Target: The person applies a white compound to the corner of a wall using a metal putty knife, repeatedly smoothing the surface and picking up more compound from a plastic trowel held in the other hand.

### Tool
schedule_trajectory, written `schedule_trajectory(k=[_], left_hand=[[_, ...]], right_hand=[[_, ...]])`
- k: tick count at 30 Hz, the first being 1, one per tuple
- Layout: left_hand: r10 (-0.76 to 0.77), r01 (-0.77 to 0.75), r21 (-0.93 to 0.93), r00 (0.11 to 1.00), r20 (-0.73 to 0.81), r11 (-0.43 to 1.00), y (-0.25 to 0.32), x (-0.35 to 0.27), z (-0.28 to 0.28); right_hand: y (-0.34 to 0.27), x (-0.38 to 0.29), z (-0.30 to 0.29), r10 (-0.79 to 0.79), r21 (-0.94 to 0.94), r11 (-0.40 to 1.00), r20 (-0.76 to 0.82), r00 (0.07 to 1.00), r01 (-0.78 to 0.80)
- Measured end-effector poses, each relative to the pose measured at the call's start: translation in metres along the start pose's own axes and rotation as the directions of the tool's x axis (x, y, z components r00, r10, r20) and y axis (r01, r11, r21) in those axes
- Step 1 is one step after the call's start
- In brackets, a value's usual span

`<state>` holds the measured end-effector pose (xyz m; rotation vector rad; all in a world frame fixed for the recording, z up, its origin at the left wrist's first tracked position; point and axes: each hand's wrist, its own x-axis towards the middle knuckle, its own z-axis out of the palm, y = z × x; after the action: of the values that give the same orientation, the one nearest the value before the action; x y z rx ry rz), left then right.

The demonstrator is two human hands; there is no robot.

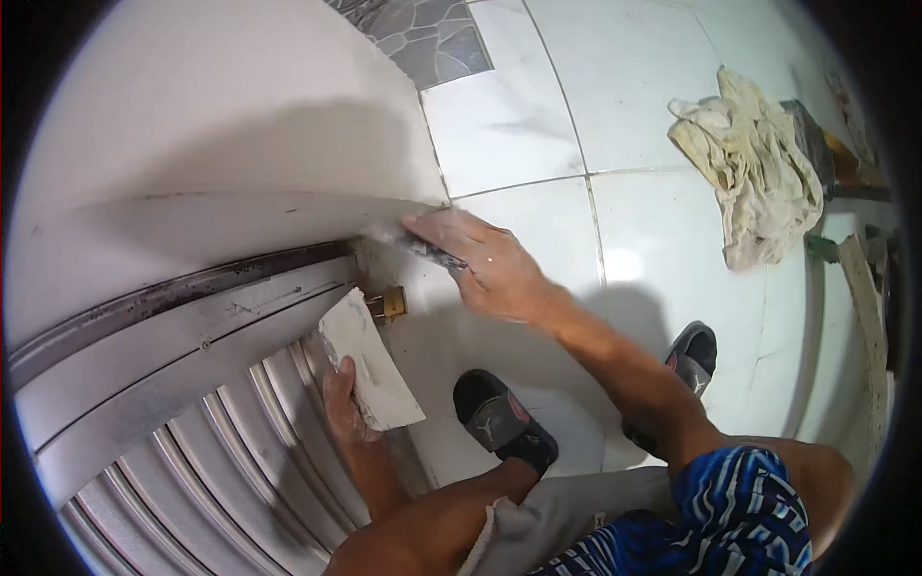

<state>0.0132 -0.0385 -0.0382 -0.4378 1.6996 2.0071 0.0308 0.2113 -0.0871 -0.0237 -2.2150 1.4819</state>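
My right hand [497, 270] grips a dark-handled tool [436, 253], its far end blurred against the low edge of the white wall [288, 209], near the corner where wall and floor tiles meet. The tool's exact kind cannot be told. My left hand [344, 399] holds a flat rectangular board [374, 367] coated with white material, thumb on its top face and the other fingers hidden beneath. The board is beside a ribbed metal shutter [202, 439] and partly in front of it. Just past the board's upper corner is a brass padlock [392, 302].
A crumpled cream cloth [756, 173] lies at the upper right, beside several partly seen items. My feet, in black slide sandals [490, 414], stand on white floor tiles [518, 144]. A dark metal door frame [180, 288] runs along the wall's base.
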Motion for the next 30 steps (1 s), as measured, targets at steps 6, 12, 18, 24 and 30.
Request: schedule_trajectory(k=[6,12,18,24,30], left_hand=[[0.025,-0.023,-0.029,0.998,0.056,0.999,0.003,-0.023,0.003],[0.019,0.001,0.113,0.983,-0.182,0.994,-0.001,-0.053,0.003],[-0.005,0.025,0.094,0.978,-0.209,0.995,-0.01,-0.06,-0.005],[-0.044,0.062,0.119,0.987,-0.152,0.991,-0.012,-0.041,0.003],[-0.057,0.066,0.103,0.994,-0.089,0.993,-0.011,-0.019,0.021]], right_hand=[[0.04,0.062,-0.038,0.334,0.009,0.941,-0.168,0.927,-0.338],[0.1,0.171,-0.029,-0.107,-0.083,0.993,-0.27,0.957,0.088],[0.087,0.191,-0.021,0.049,-0.058,0.997,-0.044,0.998,-0.052],[0.058,0.109,-0.005,-0.089,-0.115,0.991,-0.128,0.988,0.075],[0.018,0.031,-0.016,-0.162,0.098,0.982,0.007,0.987,0.161]])
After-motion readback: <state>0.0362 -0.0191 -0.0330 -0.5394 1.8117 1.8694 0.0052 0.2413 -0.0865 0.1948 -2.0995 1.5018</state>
